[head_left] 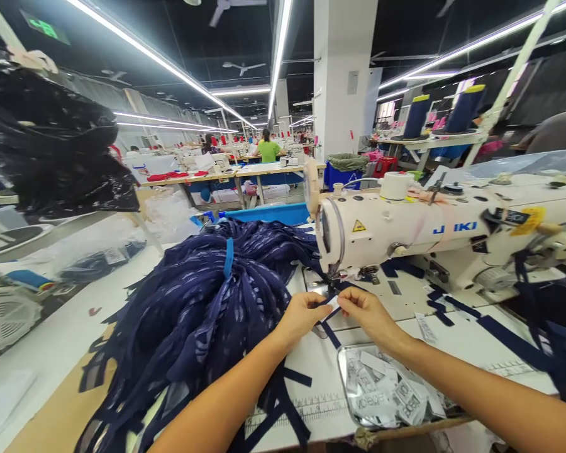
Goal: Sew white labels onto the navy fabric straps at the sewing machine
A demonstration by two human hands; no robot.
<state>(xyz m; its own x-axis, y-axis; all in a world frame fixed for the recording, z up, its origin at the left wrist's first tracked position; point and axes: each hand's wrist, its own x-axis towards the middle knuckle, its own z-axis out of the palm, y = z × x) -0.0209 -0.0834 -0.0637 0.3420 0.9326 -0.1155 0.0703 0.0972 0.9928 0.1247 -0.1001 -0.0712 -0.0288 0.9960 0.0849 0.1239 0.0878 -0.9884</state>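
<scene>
Just in front of the needle area of a white sewing machine (pixel 405 220), both hands meet over a navy strip (pixel 331 335). A small white label (pixel 334 303) is pinched between them. My left hand (pixel 306 314) holds its left side with thumb and forefinger. From the right, my right hand (pixel 364 312) grips the other side, fingertips almost touching the left ones. Left of the hands lies a large bundle of navy strips (pixel 207 302), gathered by a blue tie (pixel 229 257). A metal tray (pixel 343 384) of printed white labels (pixel 382 390) sits below my right forearm.
Loose navy strips (pixel 509 336) lie on the table at the right. A black plastic bag (pixel 51 138) hangs at the upper left. Thread cones (pixel 416 117) stand behind the machine. Farther back, a person in a green top (pixel 268 151) sits among other tables.
</scene>
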